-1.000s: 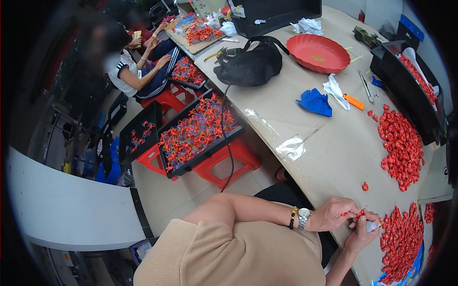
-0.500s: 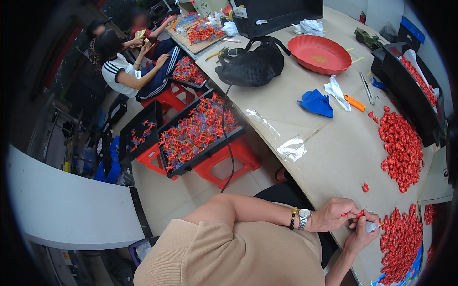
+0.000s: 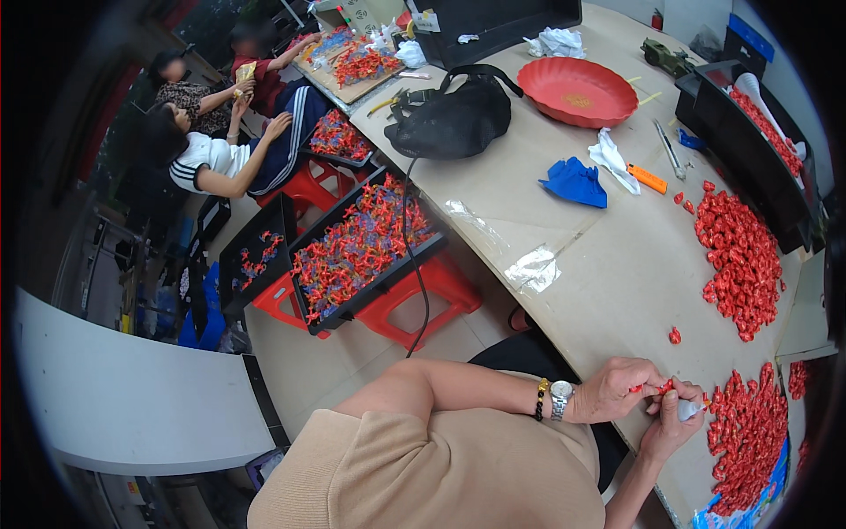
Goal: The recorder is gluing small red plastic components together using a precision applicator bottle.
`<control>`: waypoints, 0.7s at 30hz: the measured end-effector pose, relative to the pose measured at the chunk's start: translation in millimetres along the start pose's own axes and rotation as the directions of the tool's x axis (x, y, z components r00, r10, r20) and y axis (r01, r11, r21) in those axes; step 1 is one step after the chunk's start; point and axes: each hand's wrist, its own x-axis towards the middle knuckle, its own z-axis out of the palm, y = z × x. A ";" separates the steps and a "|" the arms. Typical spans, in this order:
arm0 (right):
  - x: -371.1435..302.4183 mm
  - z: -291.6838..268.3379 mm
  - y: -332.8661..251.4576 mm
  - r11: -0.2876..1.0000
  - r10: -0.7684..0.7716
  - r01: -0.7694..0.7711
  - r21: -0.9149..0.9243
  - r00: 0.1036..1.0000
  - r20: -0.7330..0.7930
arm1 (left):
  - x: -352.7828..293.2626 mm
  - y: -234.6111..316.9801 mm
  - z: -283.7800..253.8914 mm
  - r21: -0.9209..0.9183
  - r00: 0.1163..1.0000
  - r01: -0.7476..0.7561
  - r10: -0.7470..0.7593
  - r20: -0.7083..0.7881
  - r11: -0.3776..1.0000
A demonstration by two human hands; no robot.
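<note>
At the near edge of the table my two hands meet, closed on small things. My left hand [image 3: 612, 391], with a watch and a beaded bracelet at the wrist, pinches a small red plastic piece [image 3: 636, 388]. My right hand [image 3: 671, 432] is wrapped round a small white squeeze bottle [image 3: 690, 410], its tip pointing right. Another bit of red [image 3: 667, 385] shows between the fingertips of both hands; its exact shape is hidden. Just right of my hands spreads a pile of small red pieces [image 3: 749, 436] on a blue sheet. A single red piece [image 3: 674, 335] lies above my hands.
Farther up lie another red heap [image 3: 738, 264], an orange cutter [image 3: 648, 179], a blue cloth [image 3: 575, 182], a red dish [image 3: 577, 91] and a black bag [image 3: 454, 119]. A black bin [image 3: 749, 145] stands far right. Left, a tray of red-blue figures [image 3: 366, 247] rests on red stools. Co-workers sit beyond.
The view has shifted slightly, so the table things sit a little lower-left or higher. My hands keep the same hold. The co-worker in white leans back to the left.
</note>
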 end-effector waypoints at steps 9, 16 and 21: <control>-1.3 2.2 -3.6 1.000 0.015 -0.015 -0.002 1.000 -0.021 | 0.8 4.6 -1.9 0.037 1.000 0.029 -0.029 0.004 0.999; -0.1 2.6 -9.8 0.997 0.067 -0.069 -0.044 0.996 -0.056 | 1.8 1.0 2.0 0.059 0.998 0.066 -0.067 0.014 0.996; 1.7 0.9 -8.6 0.990 0.137 -0.139 -0.026 0.988 -0.065 | 10.1 4.2 -4.3 0.085 0.987 0.139 -0.145 0.072 0.987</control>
